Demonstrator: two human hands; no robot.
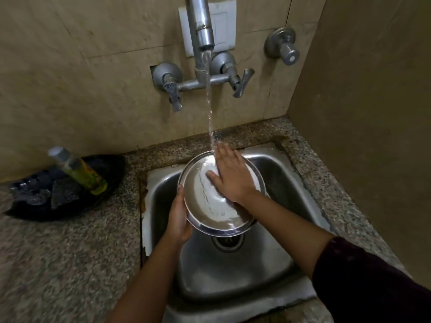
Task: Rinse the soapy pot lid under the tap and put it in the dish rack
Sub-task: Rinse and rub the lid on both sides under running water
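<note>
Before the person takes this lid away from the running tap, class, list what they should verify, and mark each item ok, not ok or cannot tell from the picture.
1. Water from the tap reaches the pot lid: ok, the stream lands at its upper edge.
2. Secure hold: ok, the left hand grips the rim.
3. Right hand free to wipe: ok, it lies flat on the lid.
4. Soap rinsed off: not ok, white foam streaks the surface.
5. Drips fall into the sink: ok, the lid is held over the basin.
6. Space in the dish rack: cannot tell, no rack in view.
</note>
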